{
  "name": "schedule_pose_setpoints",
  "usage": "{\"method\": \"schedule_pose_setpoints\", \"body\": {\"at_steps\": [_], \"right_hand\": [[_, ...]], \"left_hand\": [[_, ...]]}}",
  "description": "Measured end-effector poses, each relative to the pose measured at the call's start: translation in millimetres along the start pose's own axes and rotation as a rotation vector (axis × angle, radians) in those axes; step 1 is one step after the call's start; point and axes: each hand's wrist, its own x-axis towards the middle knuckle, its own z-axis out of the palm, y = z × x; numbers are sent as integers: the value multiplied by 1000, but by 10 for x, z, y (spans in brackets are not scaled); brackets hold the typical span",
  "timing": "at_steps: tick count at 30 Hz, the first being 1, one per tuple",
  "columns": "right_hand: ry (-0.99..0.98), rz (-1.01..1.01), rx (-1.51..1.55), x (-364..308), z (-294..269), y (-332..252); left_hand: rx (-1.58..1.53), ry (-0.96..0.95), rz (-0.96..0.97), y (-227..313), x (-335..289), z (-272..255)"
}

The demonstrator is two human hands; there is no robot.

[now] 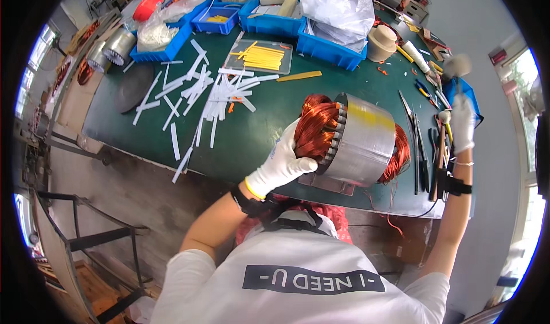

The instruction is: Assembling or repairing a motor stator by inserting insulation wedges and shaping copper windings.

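A motor stator [366,138] lies on its side at the near edge of the green bench. Red-brown copper windings bulge from both of its ends. My left hand [281,161], in a white glove, is wrapped round the left bundle of copper windings [315,126], thumb towards me. Out to the far right my right hand [464,123], also gloved, is raised and closed on a mallet. The pale mallet head [457,66] is smeared by motion above the hand. Loose wire ends hang below the stator's right side.
White insulation strips [200,89] lie scattered left of centre, near a tray of yellow strips [263,56]. Blue bins [329,50] line the back. Along the right edge lie scissors [408,106], pliers [424,92] and a hammer [444,121]. A dark round disc [134,89] sits at the left.
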Motion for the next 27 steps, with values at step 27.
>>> {"method": "schedule_pose_setpoints", "body": {"at_steps": [27], "right_hand": [[-567, -908, -144, -1318, 78, -3596]], "left_hand": [[795, 328, 476, -347, -63, -33]]}}
